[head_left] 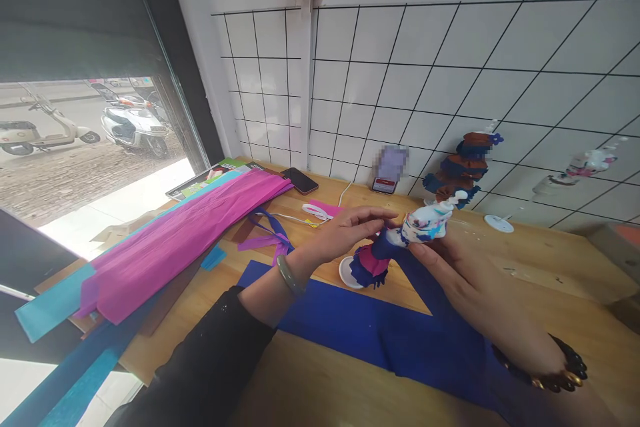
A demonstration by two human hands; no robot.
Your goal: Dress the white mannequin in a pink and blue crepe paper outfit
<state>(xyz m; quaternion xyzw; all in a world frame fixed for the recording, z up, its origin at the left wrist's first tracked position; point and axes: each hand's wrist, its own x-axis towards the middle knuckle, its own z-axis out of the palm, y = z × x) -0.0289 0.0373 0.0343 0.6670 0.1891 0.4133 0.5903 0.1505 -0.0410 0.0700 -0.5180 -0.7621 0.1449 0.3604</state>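
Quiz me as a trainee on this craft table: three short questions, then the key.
1. True or false: the left hand and the right hand both touch the small white doll figure wrapped in blue and pink crepe paper.
2. The top layer of the long crepe paper pile by the window is: A magenta, B yellow, C white?
3. Which wrist wears the dark beaded bracelet?
Key: 1 true; 2 A; 3 right.

No legible text anywhere; small upright screen [391, 170] leaning on the white tiled wall pixelated, red strip at its foot too small to read; print on the green-and-black glossy booklets [213, 177] by the window blurred; dark slab phone [300, 181] face blank.
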